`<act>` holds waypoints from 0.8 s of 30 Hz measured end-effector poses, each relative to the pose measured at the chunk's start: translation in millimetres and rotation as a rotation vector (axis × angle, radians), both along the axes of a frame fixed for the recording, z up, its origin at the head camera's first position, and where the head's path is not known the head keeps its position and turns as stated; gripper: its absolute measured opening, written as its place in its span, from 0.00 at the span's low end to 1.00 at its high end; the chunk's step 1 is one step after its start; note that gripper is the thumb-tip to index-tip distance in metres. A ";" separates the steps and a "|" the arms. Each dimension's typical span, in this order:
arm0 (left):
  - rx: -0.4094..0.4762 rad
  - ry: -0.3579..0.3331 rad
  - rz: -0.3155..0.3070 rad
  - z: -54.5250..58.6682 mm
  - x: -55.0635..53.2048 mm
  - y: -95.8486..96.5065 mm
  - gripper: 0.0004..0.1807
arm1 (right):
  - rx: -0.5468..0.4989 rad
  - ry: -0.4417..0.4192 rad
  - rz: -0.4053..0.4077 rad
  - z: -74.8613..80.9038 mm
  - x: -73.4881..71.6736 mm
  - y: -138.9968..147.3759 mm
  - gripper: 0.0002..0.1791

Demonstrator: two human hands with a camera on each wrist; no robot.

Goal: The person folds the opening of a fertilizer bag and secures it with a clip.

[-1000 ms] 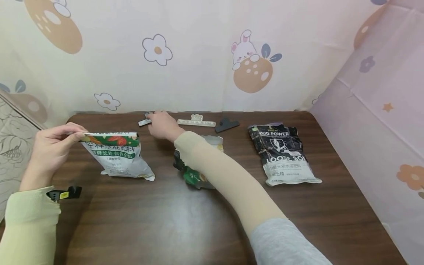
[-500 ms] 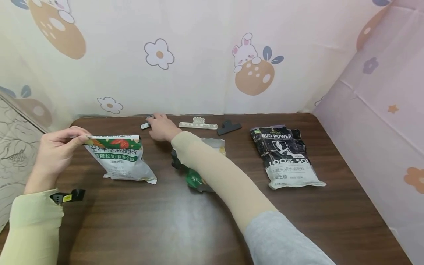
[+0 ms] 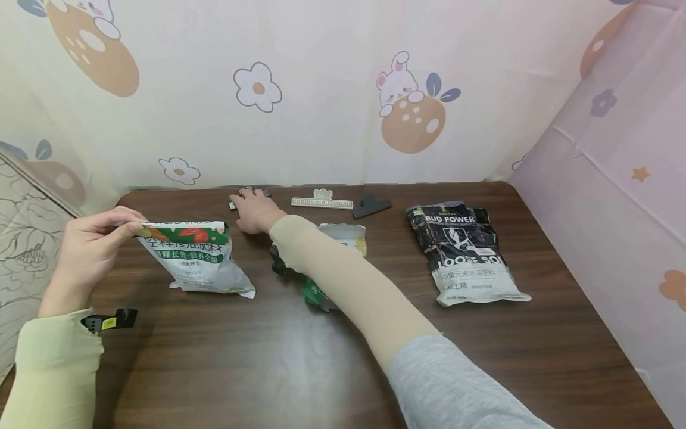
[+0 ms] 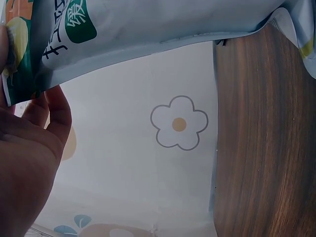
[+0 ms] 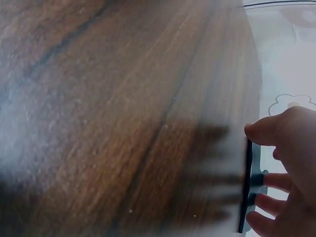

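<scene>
At the left of the head view, my left hand [image 3: 88,253] pinches the folded top edge of a white fertilizer bag [image 3: 203,265] with a green and red band. The bag stands on the table with its top held flat. In the left wrist view the bag [image 4: 163,24] crosses the top, its corner at the fingers. My right hand [image 3: 256,211] reaches to the table's back edge over a dark bag clip [image 5: 250,185]. Its thumb is at one end of the clip and its spread fingers touch the handle side. The hand hides most of the clip in the head view.
A white bag clip [image 3: 321,202] and a black bag clip [image 3: 371,207] lie to the right. A black and white "Bud Power" bag [image 3: 466,256] lies farther right. Another bag [image 3: 348,237] is partly covered by my right forearm. A patterned cloth [image 3: 321,137] rises behind the table [image 3: 241,363].
My right hand has shifted slightly left over the dark clip and its fingers have spread. The left hand keeps holding the bag top. The head view has shifted slightly.
</scene>
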State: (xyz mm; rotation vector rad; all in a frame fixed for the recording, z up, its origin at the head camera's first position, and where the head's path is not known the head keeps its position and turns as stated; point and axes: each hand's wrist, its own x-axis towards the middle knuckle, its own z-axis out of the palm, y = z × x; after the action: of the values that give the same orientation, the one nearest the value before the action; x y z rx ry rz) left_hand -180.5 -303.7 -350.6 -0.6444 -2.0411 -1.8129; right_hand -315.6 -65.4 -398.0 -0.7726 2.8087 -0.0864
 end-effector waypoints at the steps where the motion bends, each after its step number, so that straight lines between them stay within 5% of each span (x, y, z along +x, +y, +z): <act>1: -0.006 0.001 0.005 0.3 0.1 0.3 0.08 | -0.003 0.005 -0.004 -0.2 -0.3 0.3 0.36; 12: -0.091 0.009 0.080 0.9 0.9 0.4 0.11 | -0.036 -0.055 -0.038 -2.8 -3.0 7.6 0.35; 24: -0.134 0.013 0.117 4.2 2.2 4.1 0.10 | -0.019 0.135 -0.008 -3.2 -4.3 7.7 0.19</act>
State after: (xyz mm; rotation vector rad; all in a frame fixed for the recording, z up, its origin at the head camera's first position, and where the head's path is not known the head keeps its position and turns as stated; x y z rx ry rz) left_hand -178.4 -299.6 -346.4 -0.5583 -2.1578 -1.6132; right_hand -319.9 -57.6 -401.2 -0.7995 2.9425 -0.0642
